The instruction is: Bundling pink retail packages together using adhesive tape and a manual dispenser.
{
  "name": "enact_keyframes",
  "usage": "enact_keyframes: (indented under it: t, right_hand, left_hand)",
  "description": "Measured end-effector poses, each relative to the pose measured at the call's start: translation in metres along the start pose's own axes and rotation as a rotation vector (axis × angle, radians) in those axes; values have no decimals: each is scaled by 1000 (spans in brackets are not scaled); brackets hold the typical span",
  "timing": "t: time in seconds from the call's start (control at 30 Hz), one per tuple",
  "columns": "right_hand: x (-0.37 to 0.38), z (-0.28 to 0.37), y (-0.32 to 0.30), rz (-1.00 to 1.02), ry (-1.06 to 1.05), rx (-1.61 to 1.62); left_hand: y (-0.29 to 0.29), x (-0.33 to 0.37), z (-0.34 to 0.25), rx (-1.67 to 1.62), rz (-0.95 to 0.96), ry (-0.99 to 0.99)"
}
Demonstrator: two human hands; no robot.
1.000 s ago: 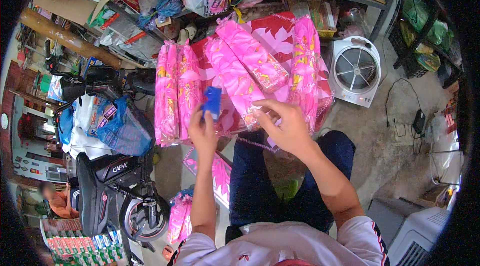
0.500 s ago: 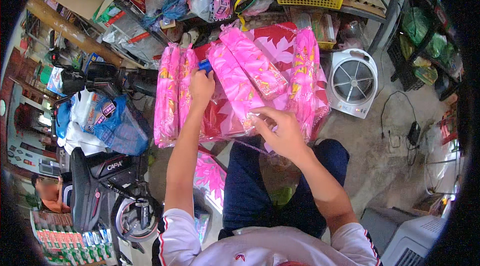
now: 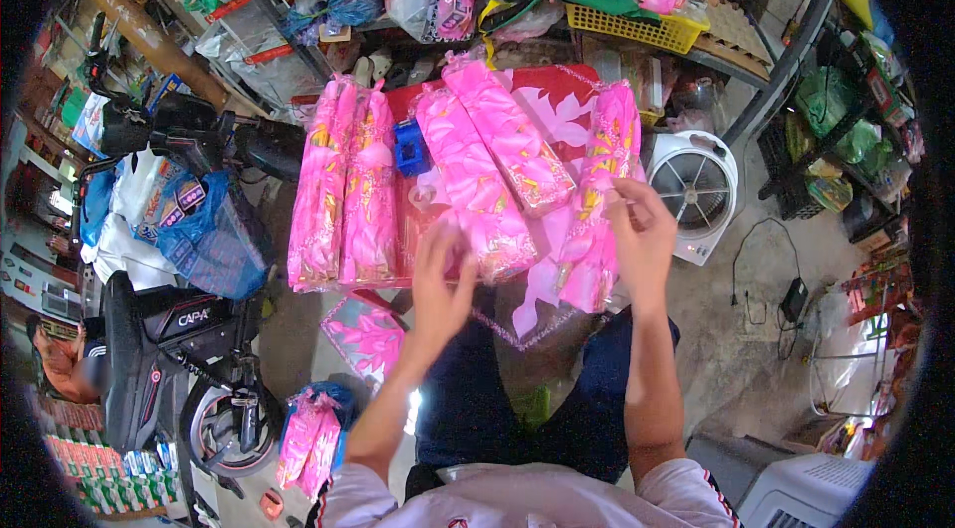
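Observation:
On the red cloth (image 3: pixel 557 81) with pink leaf shapes lie several long pink packages in clear wrapping. My left hand (image 3: pixel 441 274) hovers at the near end of the middle package (image 3: pixel 477 180), fingers apart and slightly blurred, nothing in it. A second package (image 3: pixel 512 140) rests slanted on top of that one. Beside the right-hand package (image 3: pixel 604 190) is my right hand (image 3: pixel 645 230), its fingers loosely bent and apart; whether they touch the wrapping I cannot tell. A small blue plastic object (image 3: pixel 409 148) sits between the middle package and the left pair (image 3: pixel 368 185).
A white fan-like appliance (image 3: pixel 694 190) stands on the floor at the right, with a black cable and adapter (image 3: pixel 794 299) nearby. A dark electric bike (image 3: pixel 149 339) is at the left. Behind are shelves with a yellow basket (image 3: pixel 637 29). A person (image 3: pixel 65 364) is at the far left.
My left hand has let go of the blue object and come nearer to me. My right hand has moved right, from the middle package to the right-hand one. The head view has shifted.

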State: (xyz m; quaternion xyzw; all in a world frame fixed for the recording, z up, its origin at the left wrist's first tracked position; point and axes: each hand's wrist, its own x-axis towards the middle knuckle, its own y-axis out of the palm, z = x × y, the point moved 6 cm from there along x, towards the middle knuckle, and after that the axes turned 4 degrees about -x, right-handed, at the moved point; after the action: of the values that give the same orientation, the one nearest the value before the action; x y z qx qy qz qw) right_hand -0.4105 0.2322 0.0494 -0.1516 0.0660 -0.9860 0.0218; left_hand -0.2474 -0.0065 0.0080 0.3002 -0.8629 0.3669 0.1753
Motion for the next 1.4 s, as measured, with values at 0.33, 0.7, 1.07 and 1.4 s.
enact_keyframes:
  t: [0.33,0.7,1.07,1.4]
  right_hand:
    - [-48,25,94,346,-443,-679]
    - [-88,16,149,313,-217,-1046]
    - [-87,-8,138,236,49,-194]
    - [-100,27,151,232,246,229]
  left_hand:
    - [-17,-108,-8,-296,-81,-308]
    - [-55,-135,4,-394,-59,-362]
    - [-64,-150,18,-469,-46,-433]
    - [-61,-162,25,-454,-60,-441]
